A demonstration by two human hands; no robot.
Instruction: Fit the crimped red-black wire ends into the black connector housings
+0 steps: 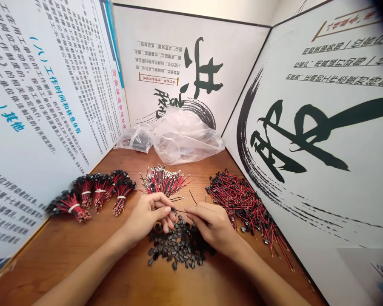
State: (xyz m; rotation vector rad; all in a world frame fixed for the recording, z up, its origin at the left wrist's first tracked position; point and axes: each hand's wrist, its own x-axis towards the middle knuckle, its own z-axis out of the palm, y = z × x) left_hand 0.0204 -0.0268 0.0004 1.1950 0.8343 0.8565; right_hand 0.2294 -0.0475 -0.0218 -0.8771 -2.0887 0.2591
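My left hand (150, 214) and my right hand (212, 223) meet above a heap of small black plastic connector housings (178, 246) on the wooden table (67, 250). The left fingers pinch a small black housing at the fingertips. The right fingers pinch the end of a thin dark wire that runs toward the left fingertips. Just behind the hands lies a loose bunch of red-and-black wires with bare metal terminals (164, 180).
Several tied bundles of red-black wires (92, 193) lie at the left. A big pile of finished wires with black plugs (245, 204) lies at the right. Clear plastic bags (178, 136) sit at the back. Printed boards wall the table on three sides.
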